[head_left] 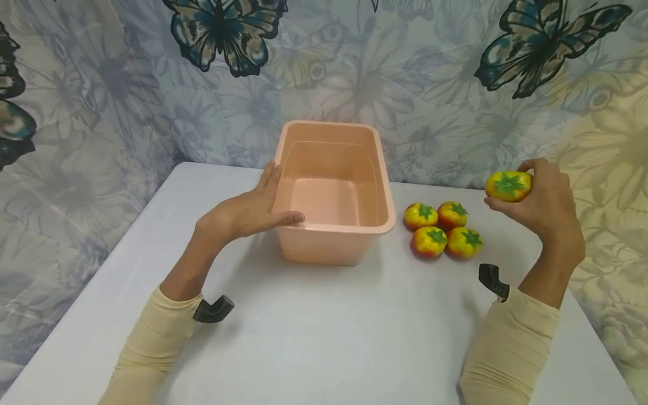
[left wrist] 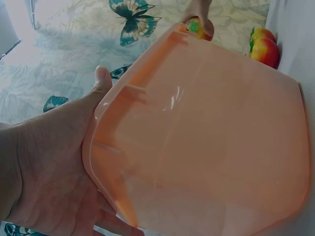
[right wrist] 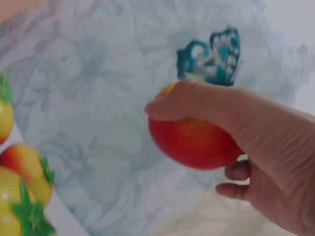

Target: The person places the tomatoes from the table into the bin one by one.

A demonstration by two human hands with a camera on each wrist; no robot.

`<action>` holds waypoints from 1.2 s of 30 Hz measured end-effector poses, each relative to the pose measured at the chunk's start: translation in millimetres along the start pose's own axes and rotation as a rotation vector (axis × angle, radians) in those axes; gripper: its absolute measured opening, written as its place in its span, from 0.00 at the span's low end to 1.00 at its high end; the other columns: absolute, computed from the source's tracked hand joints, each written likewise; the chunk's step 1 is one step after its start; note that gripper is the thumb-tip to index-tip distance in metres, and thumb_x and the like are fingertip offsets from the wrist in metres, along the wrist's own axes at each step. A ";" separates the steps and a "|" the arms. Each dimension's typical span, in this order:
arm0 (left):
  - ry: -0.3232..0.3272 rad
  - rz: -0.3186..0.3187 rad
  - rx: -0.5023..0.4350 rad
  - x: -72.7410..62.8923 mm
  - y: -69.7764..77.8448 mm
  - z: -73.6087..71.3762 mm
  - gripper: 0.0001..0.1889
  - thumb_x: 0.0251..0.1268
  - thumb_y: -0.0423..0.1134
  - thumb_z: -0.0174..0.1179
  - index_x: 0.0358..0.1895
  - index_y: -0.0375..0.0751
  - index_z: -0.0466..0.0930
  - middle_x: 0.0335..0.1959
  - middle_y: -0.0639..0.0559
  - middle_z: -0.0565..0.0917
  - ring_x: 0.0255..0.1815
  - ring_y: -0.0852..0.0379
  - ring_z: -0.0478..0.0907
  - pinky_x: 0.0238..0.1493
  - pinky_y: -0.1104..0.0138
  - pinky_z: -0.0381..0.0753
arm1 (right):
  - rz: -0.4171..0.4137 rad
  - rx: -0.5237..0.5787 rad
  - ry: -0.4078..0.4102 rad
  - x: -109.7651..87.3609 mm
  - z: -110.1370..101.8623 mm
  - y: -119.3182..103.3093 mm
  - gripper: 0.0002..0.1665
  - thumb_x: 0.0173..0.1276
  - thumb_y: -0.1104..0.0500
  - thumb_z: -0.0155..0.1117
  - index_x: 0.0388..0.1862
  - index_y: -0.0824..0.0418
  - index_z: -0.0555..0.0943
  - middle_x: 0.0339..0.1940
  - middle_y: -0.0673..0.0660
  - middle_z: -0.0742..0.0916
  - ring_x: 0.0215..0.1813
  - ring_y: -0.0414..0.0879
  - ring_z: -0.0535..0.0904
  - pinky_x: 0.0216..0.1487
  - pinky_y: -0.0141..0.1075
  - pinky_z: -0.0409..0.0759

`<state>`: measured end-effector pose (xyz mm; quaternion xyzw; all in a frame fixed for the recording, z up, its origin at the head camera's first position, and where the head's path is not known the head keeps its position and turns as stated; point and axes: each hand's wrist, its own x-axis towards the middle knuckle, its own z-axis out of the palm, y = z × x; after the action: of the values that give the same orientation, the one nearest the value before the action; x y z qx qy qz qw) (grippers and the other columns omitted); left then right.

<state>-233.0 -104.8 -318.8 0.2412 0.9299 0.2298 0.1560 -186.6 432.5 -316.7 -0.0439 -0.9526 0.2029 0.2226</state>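
Note:
A peach-coloured plastic tub (head_left: 331, 247) stands on the white table, its inside bare. My left hand (head_left: 248, 211) holds the tub's near left corner, thumb over the front rim and fingers along the left side; in the left wrist view the hand (left wrist: 59, 157) lies against the rim. Above the table's right side, my right hand (head_left: 549, 194) pinches a red-and-yellow tomato-like fruit (head_left: 508, 186) with a green star-shaped top. In the right wrist view, the thumb and fingers hold this fruit (right wrist: 197, 142). Several similar fruits (head_left: 428, 242) sit grouped right of the tub.
The white table (head_left: 324, 337) backs onto a wall covering (head_left: 430, 107) with flowers and butterflies. Black wrist mounts (head_left: 214, 309) stick out from both beige sleeves (head_left: 152, 349).

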 end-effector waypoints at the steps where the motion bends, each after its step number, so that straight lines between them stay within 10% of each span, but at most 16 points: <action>1: 0.001 0.002 0.007 -0.4 0.2 0.1 0.67 0.62 0.84 0.48 0.83 0.49 0.15 0.85 0.51 0.17 0.87 0.40 0.50 0.74 0.44 0.73 | -0.010 0.014 0.039 -0.4 0.1 -4.6 0.47 0.55 0.53 0.82 0.65 0.72 0.69 0.55 0.73 0.78 0.50 0.57 0.71 0.42 0.25 0.62; 8: 0.014 0.005 0.045 -1.0 0.5 -2.5 0.67 0.62 0.84 0.47 0.83 0.48 0.16 0.86 0.50 0.18 0.87 0.39 0.52 0.72 0.44 0.75 | 0.044 0.065 0.193 -1.8 -3.4 -33.1 0.46 0.49 0.50 0.87 0.62 0.57 0.69 0.47 0.65 0.81 0.35 0.26 0.64 0.39 0.14 0.60; 20: 0.013 0.012 0.005 -0.7 1.5 0.1 0.67 0.61 0.84 0.48 0.83 0.49 0.16 0.86 0.49 0.18 0.87 0.39 0.51 0.74 0.44 0.73 | 0.125 0.061 0.239 -1.0 -3.4 -60.8 0.41 0.52 0.39 0.81 0.60 0.43 0.69 0.54 0.68 0.86 0.34 0.32 0.65 0.35 0.13 0.60; 27: 0.014 0.002 0.014 -0.4 1.2 -0.1 0.67 0.61 0.85 0.47 0.83 0.50 0.16 0.86 0.51 0.18 0.86 0.39 0.55 0.73 0.44 0.74 | 0.081 0.059 0.271 -3.1 -6.5 -66.6 0.43 0.56 0.39 0.77 0.66 0.58 0.78 0.47 0.68 0.87 0.30 0.26 0.63 0.30 0.13 0.59; 36: 0.012 0.005 0.024 0.8 -0.3 0.3 0.67 0.62 0.84 0.48 0.83 0.49 0.16 0.86 0.49 0.19 0.86 0.38 0.55 0.73 0.44 0.74 | -0.034 0.151 0.355 -7.0 -4.8 -77.3 0.32 0.54 0.40 0.76 0.51 0.60 0.86 0.23 0.22 0.69 0.26 0.27 0.63 0.30 0.19 0.61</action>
<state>-233.7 -104.6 -319.3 0.2438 0.9330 0.2203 0.1470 -177.7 362.4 -284.3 -0.0461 -0.8810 0.2588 0.3934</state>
